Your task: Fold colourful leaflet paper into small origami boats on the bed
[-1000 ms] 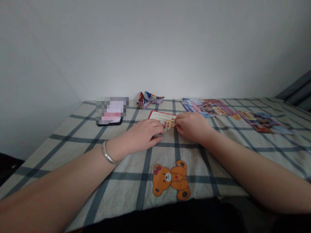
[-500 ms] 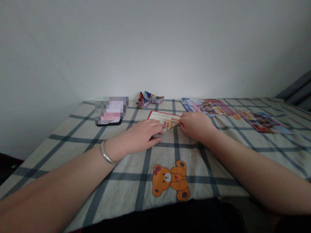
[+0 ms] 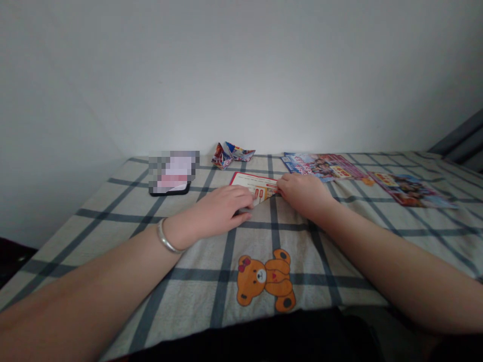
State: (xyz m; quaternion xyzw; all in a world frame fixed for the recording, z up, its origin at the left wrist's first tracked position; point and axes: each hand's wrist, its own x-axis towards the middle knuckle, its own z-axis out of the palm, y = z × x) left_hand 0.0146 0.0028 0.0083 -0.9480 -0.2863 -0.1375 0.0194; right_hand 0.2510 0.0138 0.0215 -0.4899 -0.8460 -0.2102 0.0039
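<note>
A folded sheet of printed paper (image 3: 260,180), white with a red edge, lies on the checked cloth (image 3: 196,296) between my hands. My left hand (image 3: 226,208), a silver bangle at its wrist, rests on the paper's left part with fingers stretched out. At the paper's right corner my right hand (image 3: 302,193) is closed, its fingers bent over the tip. The fingertips and the very corner are hidden under that hand.
Behind the paper stands a folded paper shape (image 3: 232,155). A phone (image 3: 175,173), partly blurred, lies at left. Two colourful printed leaflets, a farther one (image 3: 324,166) and a nearer one (image 3: 407,190), lie at right. A wall (image 3: 241,75) closes off the back.
My right hand has shifted slightly left along the paper's right corner, covering a little more of it. The left hand stays in nearly the same place.
</note>
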